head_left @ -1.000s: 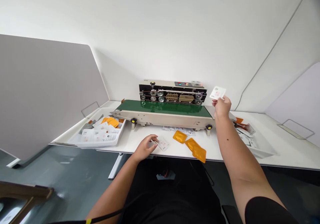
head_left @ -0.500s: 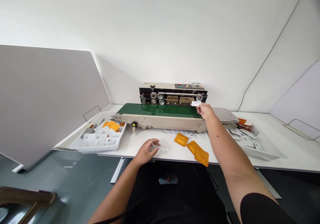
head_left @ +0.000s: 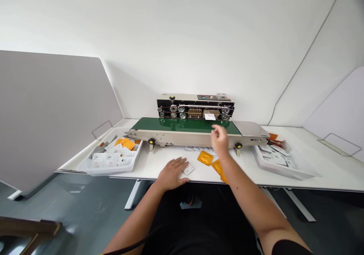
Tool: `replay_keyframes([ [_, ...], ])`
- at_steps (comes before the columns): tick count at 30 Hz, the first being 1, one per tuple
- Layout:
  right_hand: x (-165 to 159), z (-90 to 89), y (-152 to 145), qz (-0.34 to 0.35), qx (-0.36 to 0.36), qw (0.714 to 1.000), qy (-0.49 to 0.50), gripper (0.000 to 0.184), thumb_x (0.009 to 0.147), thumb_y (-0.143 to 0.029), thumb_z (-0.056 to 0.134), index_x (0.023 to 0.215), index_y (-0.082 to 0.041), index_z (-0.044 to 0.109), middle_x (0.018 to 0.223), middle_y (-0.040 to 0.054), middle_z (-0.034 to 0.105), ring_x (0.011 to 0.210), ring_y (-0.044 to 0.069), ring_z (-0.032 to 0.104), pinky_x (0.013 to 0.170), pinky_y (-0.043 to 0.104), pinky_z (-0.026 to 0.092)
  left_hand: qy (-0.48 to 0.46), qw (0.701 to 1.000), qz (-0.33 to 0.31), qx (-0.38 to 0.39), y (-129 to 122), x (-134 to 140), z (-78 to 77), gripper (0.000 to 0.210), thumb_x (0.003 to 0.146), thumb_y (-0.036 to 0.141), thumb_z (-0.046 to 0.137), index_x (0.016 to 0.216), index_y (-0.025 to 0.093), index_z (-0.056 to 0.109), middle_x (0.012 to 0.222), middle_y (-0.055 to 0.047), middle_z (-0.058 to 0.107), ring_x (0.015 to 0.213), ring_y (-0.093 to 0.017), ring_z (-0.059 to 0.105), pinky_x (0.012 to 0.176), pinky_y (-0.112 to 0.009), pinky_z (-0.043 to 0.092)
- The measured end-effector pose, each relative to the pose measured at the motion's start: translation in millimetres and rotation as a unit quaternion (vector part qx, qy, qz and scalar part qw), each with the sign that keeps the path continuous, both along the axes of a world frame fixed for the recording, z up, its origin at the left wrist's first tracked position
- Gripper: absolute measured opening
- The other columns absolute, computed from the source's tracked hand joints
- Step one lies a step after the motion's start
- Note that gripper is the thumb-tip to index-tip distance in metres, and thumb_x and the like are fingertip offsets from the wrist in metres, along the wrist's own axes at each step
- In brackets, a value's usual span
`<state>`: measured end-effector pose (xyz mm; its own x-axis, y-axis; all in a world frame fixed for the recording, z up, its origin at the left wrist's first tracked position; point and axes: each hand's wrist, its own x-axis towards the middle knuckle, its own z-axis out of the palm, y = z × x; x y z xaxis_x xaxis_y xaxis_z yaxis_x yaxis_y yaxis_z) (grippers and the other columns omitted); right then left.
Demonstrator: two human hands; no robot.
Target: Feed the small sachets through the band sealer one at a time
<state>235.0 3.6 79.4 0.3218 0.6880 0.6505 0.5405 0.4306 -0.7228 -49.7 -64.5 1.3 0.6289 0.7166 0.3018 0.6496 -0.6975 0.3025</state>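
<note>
A band sealer machine [head_left: 196, 106] with a green conveyor belt [head_left: 184, 125] stands at the back of the white table [head_left: 327, 171]. A small white pouch [head_left: 209, 116] rides in the sealer's jaws. My right hand [head_left: 218, 138] hovers in front of the belt, fingers apart, holding nothing. My left hand [head_left: 170, 173] lies flat on the table, fingers resting on a white pouch [head_left: 188, 169]. Orange packets [head_left: 205, 158] lie just right of it, partly hidden by my right forearm.
A white tray [head_left: 112, 160] with white pouches and orange packets sits left of the machine. Another white tray [head_left: 280, 163] of pouches sits at the right. Grey divider panels [head_left: 51, 110] stand on both sides. More pouches lie under the conveyor.
My right hand carried a white pouch down to the sealer's intake, let it go and drew back toward me. The pouch has travelled left along the jaws. My left hand flattened onto its pouch.
</note>
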Motion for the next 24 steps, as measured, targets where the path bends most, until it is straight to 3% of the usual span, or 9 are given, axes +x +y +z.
replay_keyframes([
  [3,-48.2,-53.6,-53.2,0.176,-0.051,0.980,-0.080,0.045,0.081,-0.014,0.048,0.122,-0.023,0.063,0.095,0.0051,0.061,0.078,0.019,0.055,0.076,0.032,0.051,0.007,0.999,-0.033,-0.012,-1.8,0.8,1.3,0.071,0.080,0.051,0.073,0.145,0.034,0.050,0.152,-0.006,0.051,0.141,-0.034,0.045,0.119,-0.055,0.030],
  [5,-69.1,-81.0,-75.8,0.219,-0.067,0.966,-0.120,0.057,0.075,-0.008,0.047,0.127,-0.025,0.061,0.100,0.0052,0.062,0.089,0.022,0.057,0.085,0.035,0.051,-0.010,0.999,-0.047,-0.023,-2.7,-1.9,1.6,0.057,0.082,0.042,0.072,0.137,0.034,0.059,0.143,-0.005,0.060,0.137,-0.032,0.049,0.118,-0.054,0.031],
  [7,-77.7,-94.1,-86.9,0.234,-0.064,0.960,-0.143,0.063,0.071,-0.005,0.046,0.129,-0.027,0.060,0.106,0.0058,0.062,0.102,0.024,0.056,0.095,0.040,0.048,-0.038,0.997,-0.059,-0.037,-2.6,-5.9,0.4,0.042,0.087,0.031,0.066,0.128,0.034,0.066,0.131,-0.004,0.068,0.132,-0.029,0.055,0.117,-0.051,0.035],
  [11,-68.0,-85.3,-89.1,0.289,-0.056,0.946,-0.134,0.057,0.078,-0.010,0.053,0.132,-0.026,0.058,0.121,0.0080,0.061,0.118,0.026,0.052,0.107,0.045,0.041,-0.105,0.989,-0.084,-0.054,0.7,-13.7,-2.8,0.038,0.092,0.019,0.053,0.124,0.031,0.070,0.122,-0.005,0.071,0.124,-0.025,0.058,0.110,-0.044,0.042],
  [16,-50.4,-70.9,-85.8,0.434,-0.130,0.890,-0.044,0.041,0.099,-0.036,0.046,0.138,-0.024,0.055,0.132,0.0096,0.061,0.121,0.023,0.055,0.102,0.039,0.045,-0.149,0.986,-0.060,-0.042,5.0,-15.0,1.4,0.034,0.100,0.032,0.048,0.126,0.026,0.069,0.102,-0.009,0.066,0.100,-0.023,0.059,0.092,-0.038,0.048],
  [20,-54.9,-80.1,-80.8,0.427,-0.196,0.883,-0.013,0.033,0.091,-0.043,0.063,0.116,-0.022,0.067,0.113,0.0069,0.069,0.102,0.022,0.063,0.090,0.034,0.049,-0.145,0.982,-0.106,-0.064,3.3,-11.2,7.1,0.035,0.102,0.041,0.047,0.108,0.020,0.074,0.087,-0.007,0.064,0.086,-0.021,0.058,0.083,-0.033,0.047],
  [24,-61.7,-89.5,-75.1,0.427,-0.237,0.871,0.060,0.027,0.091,-0.043,0.061,0.104,-0.021,0.069,0.100,0.0046,0.072,0.092,0.020,0.066,0.084,0.032,0.051,-0.156,0.976,-0.097,-0.121,-1.2,-10.1,10.8,0.038,0.094,0.051,0.057,0.101,0.017,0.072,0.089,-0.008,0.067,0.085,-0.022,0.060,0.080,-0.031,0.048],
])
